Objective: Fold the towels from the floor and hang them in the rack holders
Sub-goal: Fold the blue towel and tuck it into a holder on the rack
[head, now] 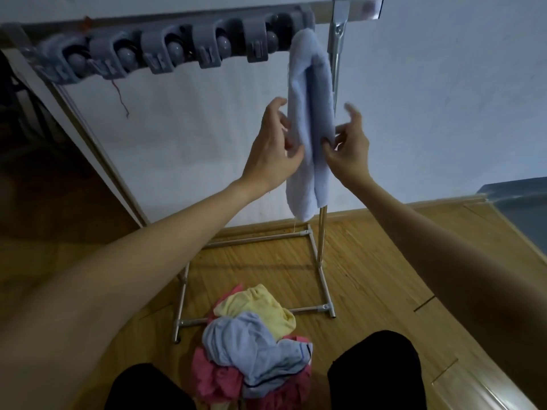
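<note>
A folded light blue towel (309,119) hangs from the rightmost holder of the rack's grey holder strip (165,51). My left hand (273,149) touches its left edge with fingers spread. My right hand (349,143) pinches its right edge between thumb and fingertips. On the floor below lies a pile of towels (251,341): a yellow one (260,306), a pale blue one (251,350) and pink ones (213,377) underneath. The other holders on the strip hold no towels.
The rack's metal base frame (322,279) stands on the wooden floor, against a white wall. A metal clip (337,39) hangs on the bar right of the towel. My knees in black (376,371) flank the pile. A blue-grey object (521,202) sits at the right.
</note>
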{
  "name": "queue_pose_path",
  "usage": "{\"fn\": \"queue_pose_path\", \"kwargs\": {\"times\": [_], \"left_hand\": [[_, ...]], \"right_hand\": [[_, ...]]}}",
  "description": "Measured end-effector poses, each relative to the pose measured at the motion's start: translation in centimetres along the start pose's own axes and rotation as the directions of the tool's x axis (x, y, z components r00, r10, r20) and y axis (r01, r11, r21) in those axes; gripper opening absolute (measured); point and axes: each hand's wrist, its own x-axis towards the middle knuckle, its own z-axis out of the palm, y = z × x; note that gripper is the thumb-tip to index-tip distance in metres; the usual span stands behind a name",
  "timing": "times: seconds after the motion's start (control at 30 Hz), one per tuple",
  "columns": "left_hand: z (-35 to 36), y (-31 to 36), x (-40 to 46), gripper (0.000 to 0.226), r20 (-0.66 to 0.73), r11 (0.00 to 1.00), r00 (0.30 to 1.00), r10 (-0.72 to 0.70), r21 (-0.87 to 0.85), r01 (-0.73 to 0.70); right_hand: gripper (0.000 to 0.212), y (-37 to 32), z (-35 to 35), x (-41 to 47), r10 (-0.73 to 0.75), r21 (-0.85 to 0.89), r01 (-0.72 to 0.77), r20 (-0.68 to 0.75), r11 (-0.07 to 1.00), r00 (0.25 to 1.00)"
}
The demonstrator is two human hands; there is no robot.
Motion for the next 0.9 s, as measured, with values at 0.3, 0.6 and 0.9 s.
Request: {"fn": "queue_pose_path", "kwargs": {"times": [0.3, 0.6, 0.9], "left_hand": [[4.7, -5.6, -6.7, 0.081, 0.225, 0.837, 0.829, -0.512, 0.345, 0.424], [8.6, -6.8, -9.8, 0.025, 0.091, 0.852, 0.935, -0.342, 0.449, 0.268], [9.7, -7.7, -11.0, 0.028, 0.287, 0.888, 0.904, -0.318, 0.423, 0.178]], "right_hand": [[0.016, 3.6, 1.7, -2.5, 0.1, -0.087, -0.086, 0.169, 0.992, 0.981], [0.018, 6.7, 3.6, -7.3, 0.118, -0.152, -0.09, 0.185, 0.984, 0.976], [0.016, 6.0, 4.3, -8.6, 0.096, -0.189, -0.043, 0.28, 0.981, 0.955]]}}
